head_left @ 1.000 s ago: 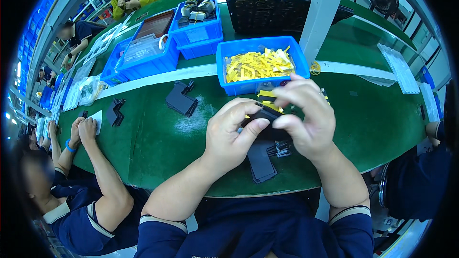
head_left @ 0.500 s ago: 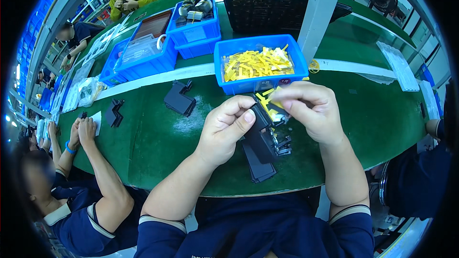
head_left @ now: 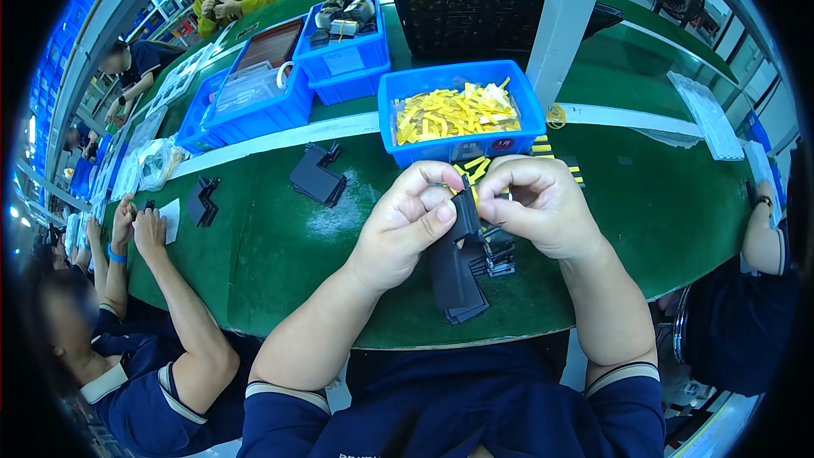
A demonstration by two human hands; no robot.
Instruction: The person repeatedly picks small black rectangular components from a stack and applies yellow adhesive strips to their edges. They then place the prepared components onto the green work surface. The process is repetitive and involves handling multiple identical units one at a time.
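Note:
In my left hand (head_left: 398,225) a flat black piece (head_left: 464,219) is gripped between thumb and fingers, over the bench in front of me. My right hand (head_left: 543,203) is pinched closed at the piece's right edge; a bit of yellow shows by its fingertips, but what they hold is too small to make out. Under my hands lies a stack of black L-shaped plates (head_left: 458,288), with small black fittings (head_left: 500,256) along its right side. Loose yellow strips (head_left: 476,168) lie just beyond my fingers.
A blue bin (head_left: 458,153) full of yellow strips (head_left: 449,114) stands ahead, near a white post (head_left: 564,34). More black L-shaped plates (head_left: 318,176) lie to the left on the green bench (head_left: 254,254). Blue crates (head_left: 263,123) stand farther back. Co-workers sit left and right.
My right hand has moved left and down from above the yellow strips to the black piece, fingers now pinched there. The black piece is held more upright. The right-hand co-worker's arm has come forward.

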